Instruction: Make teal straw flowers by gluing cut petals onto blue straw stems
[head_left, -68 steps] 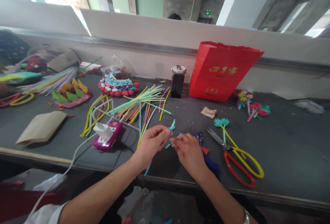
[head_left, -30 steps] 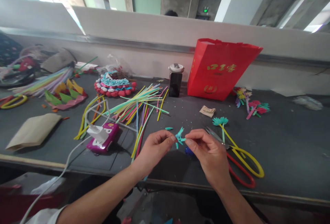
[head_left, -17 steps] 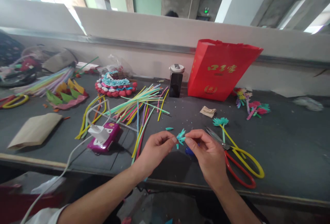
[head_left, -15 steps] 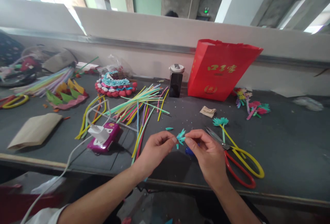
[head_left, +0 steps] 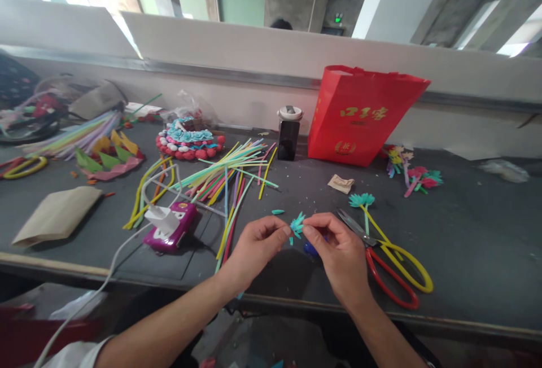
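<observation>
Our right hand [head_left: 341, 249] sits farther toward three o'clock than in the earliest frame, joining our left hand [head_left: 262, 244] at a small teal flower [head_left: 297, 225]. From the head view, we see that flower held above the tabletop [head_left: 474, 232], between our fingertips: the left thumb and forefinger pinch it from nine o'clock, while the right ones appear to pinch a petal tip from three. Around it, a loose teal scrap [head_left: 278, 211] lies at ten o'clock, and the scissors [head_left: 371, 240] between three and four. Too hard a tug by our right hand could, we judge, tear a petal; a slack left pinch could let the flower twist loose; an outward swing of our right wrist could knock the scissors.
</observation>
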The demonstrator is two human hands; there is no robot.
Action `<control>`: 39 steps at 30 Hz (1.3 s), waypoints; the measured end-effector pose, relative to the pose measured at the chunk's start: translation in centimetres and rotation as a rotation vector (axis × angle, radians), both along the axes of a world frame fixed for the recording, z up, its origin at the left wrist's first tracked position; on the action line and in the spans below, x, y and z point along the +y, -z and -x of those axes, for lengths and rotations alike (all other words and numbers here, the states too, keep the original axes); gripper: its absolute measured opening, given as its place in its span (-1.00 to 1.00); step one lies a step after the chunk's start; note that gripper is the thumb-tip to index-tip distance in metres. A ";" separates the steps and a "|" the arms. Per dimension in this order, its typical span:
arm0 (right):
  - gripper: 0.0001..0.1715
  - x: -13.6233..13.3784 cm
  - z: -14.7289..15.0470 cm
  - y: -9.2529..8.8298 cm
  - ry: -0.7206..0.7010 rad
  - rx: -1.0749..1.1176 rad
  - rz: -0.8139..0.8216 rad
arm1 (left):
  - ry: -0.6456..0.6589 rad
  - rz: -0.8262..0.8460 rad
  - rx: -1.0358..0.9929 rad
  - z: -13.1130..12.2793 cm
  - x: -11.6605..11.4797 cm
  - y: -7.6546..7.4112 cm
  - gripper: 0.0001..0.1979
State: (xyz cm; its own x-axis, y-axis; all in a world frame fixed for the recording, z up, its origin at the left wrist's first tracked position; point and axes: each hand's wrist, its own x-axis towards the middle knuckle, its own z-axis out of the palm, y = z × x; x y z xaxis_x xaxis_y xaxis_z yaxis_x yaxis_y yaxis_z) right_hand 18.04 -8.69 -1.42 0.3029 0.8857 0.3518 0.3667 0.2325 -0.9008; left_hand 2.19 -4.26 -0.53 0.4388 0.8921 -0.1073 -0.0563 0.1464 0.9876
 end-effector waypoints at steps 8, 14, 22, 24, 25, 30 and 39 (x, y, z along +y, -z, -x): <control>-0.90 0.1 0.2 0.3 0.018 0.023 0.016 | -0.003 -0.001 0.007 0.0 0.0 -0.1 -0.72; -0.89 0.1 0.4 0.2 0.040 0.013 0.016 | 0.015 0.008 0.001 0.1 0.0 0.3 -0.71; -0.85 0.0 0.6 0.5 0.060 0.031 0.037 | 0.027 0.015 -0.030 0.1 -0.1 0.2 -0.72; -0.84 0.0 0.7 0.6 0.070 0.036 0.037 | 0.030 0.016 -0.031 0.1 -0.1 0.2 -0.72; -0.83 0.0 0.7 0.7 0.073 0.039 0.038 | 0.030 0.017 -0.030 0.1 -0.1 0.2 -0.73; -0.81 0.0 0.9 0.7 0.078 0.043 0.046 | 0.030 0.011 -0.013 0.1 -0.1 0.3 -0.74; -0.77 -0.2 1.0 0.9 0.085 0.074 0.069 | 0.036 0.006 -0.020 0.2 -0.1 0.4 -0.76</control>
State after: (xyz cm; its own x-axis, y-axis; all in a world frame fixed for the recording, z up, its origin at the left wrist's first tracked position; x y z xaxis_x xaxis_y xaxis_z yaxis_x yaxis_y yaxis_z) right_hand 17.06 -8.84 -2.32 0.4011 0.8770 0.2645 0.3142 0.1396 -0.9390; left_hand 1.99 -4.33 -0.92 0.4731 0.8749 -0.1033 -0.0709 0.1547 0.9854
